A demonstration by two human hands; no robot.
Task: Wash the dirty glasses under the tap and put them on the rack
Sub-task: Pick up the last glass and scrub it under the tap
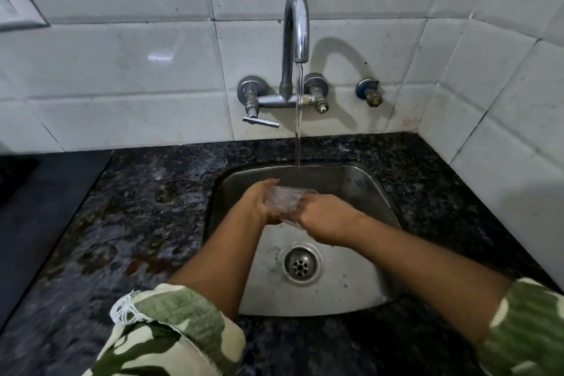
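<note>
A clear drinking glass [286,204] is held over the steel sink [378,192], just below the stream of water [298,119] running from the chrome tap [295,24]. My left hand [259,203] wraps around the glass from the left. My right hand [328,217] grips its right side, fingers pressed on the glass. The glass looks blurred, and its lower part is hidden between both hands. No rack is in view.
Wet black granite counter [137,223] surrounds the sink. The drain [300,264] lies in the basin below my hands. The tap lever [261,121] and a blue wall valve [370,91] sit on the white tiled wall. A dark surface [36,207] lies left.
</note>
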